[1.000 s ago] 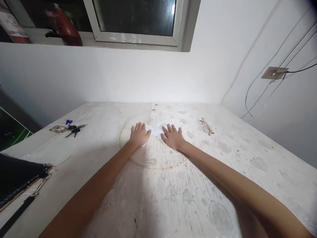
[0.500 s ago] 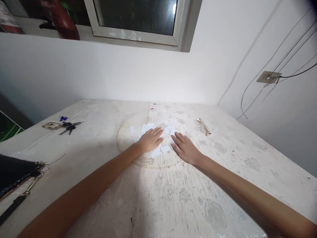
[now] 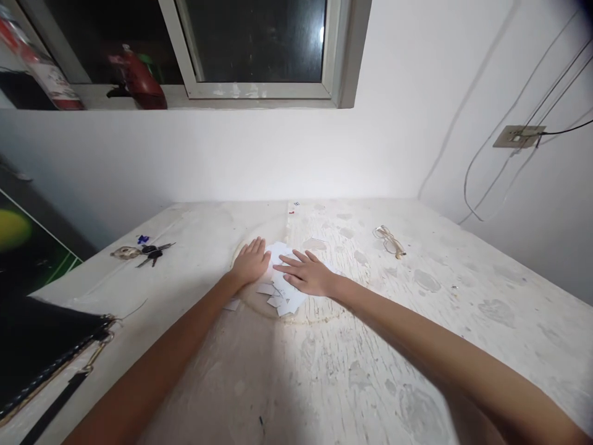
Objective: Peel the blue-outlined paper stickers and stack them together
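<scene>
Several small white paper pieces (image 3: 288,298) lie in an overlapping heap at the middle of the whitish table. My left hand (image 3: 251,262) rests palm down at the heap's left edge, fingers stretched out. Over the right part of the heap lies my right hand (image 3: 309,273), flat, with its fingers spread and pointing left. Neither hand grasps anything. Some of the papers are hidden under the right hand. One loose piece (image 3: 231,305) sits apart, beside my left wrist.
Keys (image 3: 152,251) lie at the left, eyeglasses (image 3: 390,241) at the right. A black bag (image 3: 50,352) with a strap covers the near left corner. Behind the table (image 3: 352,371) is a wall with a window; cables hang from a wall socket (image 3: 519,136).
Both hands have moved left across the table. The papers, scattered before, are now bunched into a heap between and under the hands. The camera view has tilted up slightly.
</scene>
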The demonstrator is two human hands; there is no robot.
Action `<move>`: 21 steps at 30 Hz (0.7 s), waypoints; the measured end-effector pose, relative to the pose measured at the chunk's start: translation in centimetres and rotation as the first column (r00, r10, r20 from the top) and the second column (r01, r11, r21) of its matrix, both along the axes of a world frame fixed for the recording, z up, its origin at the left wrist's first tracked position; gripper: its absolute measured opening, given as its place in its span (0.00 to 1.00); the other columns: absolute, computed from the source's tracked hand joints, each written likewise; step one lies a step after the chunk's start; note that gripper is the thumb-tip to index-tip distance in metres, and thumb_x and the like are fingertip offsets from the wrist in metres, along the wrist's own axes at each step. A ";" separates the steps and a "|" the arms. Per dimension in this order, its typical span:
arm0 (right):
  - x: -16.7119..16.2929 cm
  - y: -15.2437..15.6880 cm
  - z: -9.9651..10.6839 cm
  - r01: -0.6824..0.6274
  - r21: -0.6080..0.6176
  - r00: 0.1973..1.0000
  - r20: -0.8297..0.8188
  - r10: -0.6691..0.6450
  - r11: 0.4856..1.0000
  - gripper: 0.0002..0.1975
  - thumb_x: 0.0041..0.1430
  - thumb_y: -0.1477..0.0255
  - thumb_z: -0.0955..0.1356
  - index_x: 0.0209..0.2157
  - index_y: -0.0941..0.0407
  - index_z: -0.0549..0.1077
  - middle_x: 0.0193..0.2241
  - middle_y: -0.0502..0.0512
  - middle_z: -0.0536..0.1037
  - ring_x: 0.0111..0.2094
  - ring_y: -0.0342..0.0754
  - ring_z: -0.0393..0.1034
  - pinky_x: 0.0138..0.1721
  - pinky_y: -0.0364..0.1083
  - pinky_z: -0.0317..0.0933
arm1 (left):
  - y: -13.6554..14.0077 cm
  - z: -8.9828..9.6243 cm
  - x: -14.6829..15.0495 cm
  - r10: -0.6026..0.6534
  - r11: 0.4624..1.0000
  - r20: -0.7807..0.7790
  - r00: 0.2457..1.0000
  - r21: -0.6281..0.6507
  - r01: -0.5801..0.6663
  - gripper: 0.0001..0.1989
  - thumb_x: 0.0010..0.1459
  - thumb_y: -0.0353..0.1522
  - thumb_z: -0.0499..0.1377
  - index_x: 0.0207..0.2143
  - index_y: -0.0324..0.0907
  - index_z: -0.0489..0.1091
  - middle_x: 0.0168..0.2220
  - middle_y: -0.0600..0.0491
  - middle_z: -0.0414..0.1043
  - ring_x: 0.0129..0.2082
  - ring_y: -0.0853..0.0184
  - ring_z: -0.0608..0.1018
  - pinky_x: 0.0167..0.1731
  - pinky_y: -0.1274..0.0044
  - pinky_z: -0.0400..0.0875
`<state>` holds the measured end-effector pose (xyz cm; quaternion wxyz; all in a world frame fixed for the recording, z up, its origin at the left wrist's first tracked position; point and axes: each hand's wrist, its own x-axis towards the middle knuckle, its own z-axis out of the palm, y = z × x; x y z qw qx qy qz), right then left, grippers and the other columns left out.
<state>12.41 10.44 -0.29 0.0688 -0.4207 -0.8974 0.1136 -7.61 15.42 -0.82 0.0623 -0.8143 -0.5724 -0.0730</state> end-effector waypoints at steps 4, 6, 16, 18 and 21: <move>5.1 -1.5 -1.2 0.233 0.045 0.971 0.044 -0.235 0.971 0.26 0.63 0.56 0.46 0.61 0.43 0.46 0.63 0.39 0.43 0.64 0.46 0.34 0.61 0.53 0.32 | 2.7 -0.5 4.6 -0.033 0.997 0.072 0.997 -0.072 0.039 0.28 0.62 0.37 0.35 0.60 0.32 0.49 0.63 0.42 0.45 0.62 0.61 0.50 0.59 0.64 0.44; 6.9 -0.9 -1.7 0.373 0.063 0.923 0.075 -0.377 0.926 0.28 0.64 0.58 0.46 0.63 0.51 0.44 0.64 0.47 0.42 0.64 0.49 0.34 0.61 0.54 0.33 | 2.7 -0.7 7.6 -0.101 0.989 0.100 0.990 -0.098 0.110 0.28 0.62 0.39 0.35 0.61 0.35 0.48 0.64 0.46 0.44 0.63 0.64 0.48 0.60 0.67 0.43; 4.6 6.6 -1.0 0.483 0.043 0.873 0.047 -0.485 0.875 0.27 0.64 0.62 0.44 0.62 0.53 0.45 0.64 0.53 0.44 0.63 0.56 0.36 0.58 0.64 0.34 | -1.5 -1.3 8.7 -0.300 0.942 0.084 0.950 -0.133 0.309 0.28 0.62 0.40 0.36 0.62 0.38 0.46 0.64 0.51 0.42 0.63 0.68 0.47 0.61 0.73 0.39; 2.8 6.3 -0.8 0.379 0.037 0.924 0.032 -0.380 0.925 0.26 0.64 0.60 0.44 0.62 0.47 0.46 0.63 0.47 0.44 0.63 0.53 0.36 0.59 0.62 0.33 | -0.3 -1.2 6.3 -0.206 0.970 0.086 0.975 -0.116 0.215 0.27 0.63 0.38 0.36 0.61 0.35 0.47 0.63 0.46 0.45 0.63 0.64 0.48 0.61 0.68 0.40; 0.8 4.3 -0.6 0.187 0.039 0.982 0.020 -0.188 0.982 0.26 0.64 0.57 0.47 0.61 0.45 0.48 0.63 0.42 0.44 0.64 0.48 0.35 0.61 0.57 0.30 | 2.2 -1.0 4.0 -0.063 0.994 0.117 0.991 -0.078 0.073 0.24 0.64 0.35 0.39 0.59 0.35 0.51 0.62 0.41 0.48 0.62 0.59 0.52 0.59 0.62 0.44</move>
